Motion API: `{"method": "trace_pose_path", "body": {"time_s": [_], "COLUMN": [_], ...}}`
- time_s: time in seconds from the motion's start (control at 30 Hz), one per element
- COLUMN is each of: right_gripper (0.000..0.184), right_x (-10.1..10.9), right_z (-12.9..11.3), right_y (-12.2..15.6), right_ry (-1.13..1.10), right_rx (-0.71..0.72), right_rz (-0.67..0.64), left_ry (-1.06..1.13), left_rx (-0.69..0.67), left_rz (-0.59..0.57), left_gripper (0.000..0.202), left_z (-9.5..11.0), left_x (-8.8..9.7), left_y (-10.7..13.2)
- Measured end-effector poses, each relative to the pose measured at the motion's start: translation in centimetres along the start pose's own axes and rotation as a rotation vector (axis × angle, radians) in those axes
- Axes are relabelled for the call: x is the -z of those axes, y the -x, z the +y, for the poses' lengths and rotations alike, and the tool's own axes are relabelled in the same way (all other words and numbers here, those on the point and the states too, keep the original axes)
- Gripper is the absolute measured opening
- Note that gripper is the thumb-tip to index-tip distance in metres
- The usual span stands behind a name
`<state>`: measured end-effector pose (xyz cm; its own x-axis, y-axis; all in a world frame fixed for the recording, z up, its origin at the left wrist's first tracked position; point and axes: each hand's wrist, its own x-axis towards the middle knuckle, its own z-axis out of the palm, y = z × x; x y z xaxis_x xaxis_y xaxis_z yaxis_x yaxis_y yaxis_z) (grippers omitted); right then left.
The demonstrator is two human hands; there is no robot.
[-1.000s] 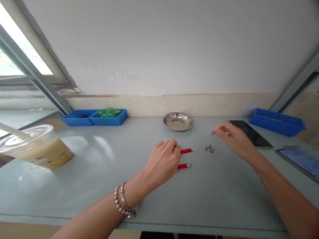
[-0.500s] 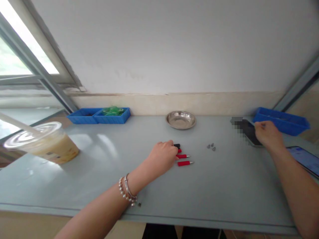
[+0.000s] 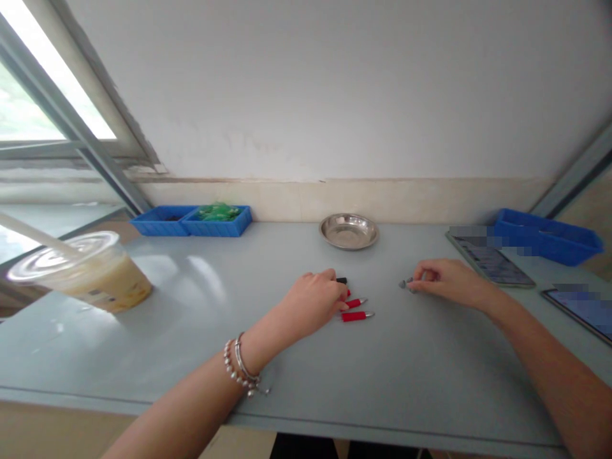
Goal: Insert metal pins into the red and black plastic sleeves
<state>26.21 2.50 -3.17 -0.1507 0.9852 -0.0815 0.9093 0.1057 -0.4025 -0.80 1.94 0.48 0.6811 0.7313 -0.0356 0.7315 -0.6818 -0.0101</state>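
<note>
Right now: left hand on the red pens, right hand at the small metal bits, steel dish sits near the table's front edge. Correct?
Not quite. The dish sits at the table's far edge, by the wall, as the head view shows. Left hand on the red pens, right hand at the metal bits: correct.

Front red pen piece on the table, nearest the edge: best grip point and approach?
Pinch the red pen piece across its red sleeve, coming straight down. It lies flat, metal tip pointing right, clear of the left hand; the sleeve is thicker than the thin tip, so probably the surer hold.
</note>
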Motion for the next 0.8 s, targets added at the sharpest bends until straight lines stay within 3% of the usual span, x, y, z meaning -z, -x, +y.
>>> {"method": "trace_pose_path", "body": {"time_s": [0.17, 0.47, 0.8], "right_gripper": [0.028, 0.021, 0.022], "right_x": [-0.2, 0.1, -0.4], "right_z": [-0.5, -1.6, -3.0], "right_y": [0.2, 0.4, 0.7], "right_ry": [0.020, 0.023, -0.367], "right_rx": [0.011, -0.040, 0.046], "right_rz": [-0.042, -0.073, -0.045], "left_ry": [0.013, -0.082, -0.053], "left_rx": [0.088, 0.179, 0.140], "left_rz": [0.041, -0.039, -0.032], "left_gripper": [0.024, 0.023, 0.022], "left_z": [-0.3, -0.4, -0.4], "left_x": [0.0, 0.0, -0.1], "left_y": [-0.2, -0.2, -0.2]}}
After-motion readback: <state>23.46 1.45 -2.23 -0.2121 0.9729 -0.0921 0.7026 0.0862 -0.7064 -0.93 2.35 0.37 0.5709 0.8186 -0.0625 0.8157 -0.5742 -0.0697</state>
